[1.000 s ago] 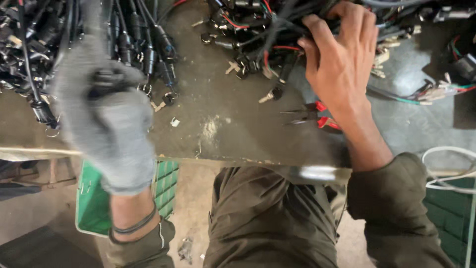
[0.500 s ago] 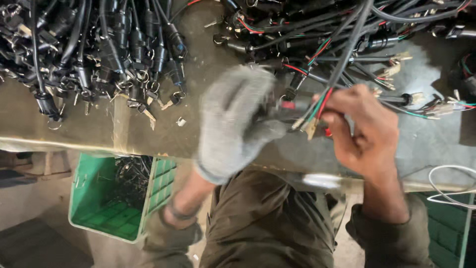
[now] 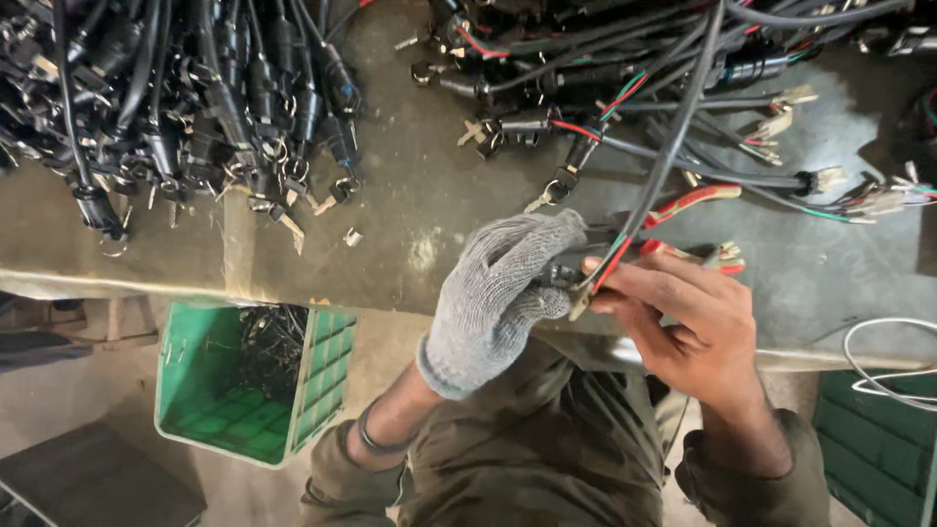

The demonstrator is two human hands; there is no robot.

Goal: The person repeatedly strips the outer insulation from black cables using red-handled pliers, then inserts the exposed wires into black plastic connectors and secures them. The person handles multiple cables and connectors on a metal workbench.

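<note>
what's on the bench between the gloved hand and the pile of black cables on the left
Head view: mostly bare bench top, with one small pale scrap lying between the gloved left hand and the black cable pile.

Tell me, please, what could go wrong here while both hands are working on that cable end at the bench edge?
The black cable in the gloved left hand and bare right hand runs back into the tangled wire pile; pulling could drag neighbouring harnesses along. The bare hand's fingers sit right at the exposed wire ends, so a nick seems possible. The work hangs over the bench edge, so a small loose part might drop outside the green crate.
</note>
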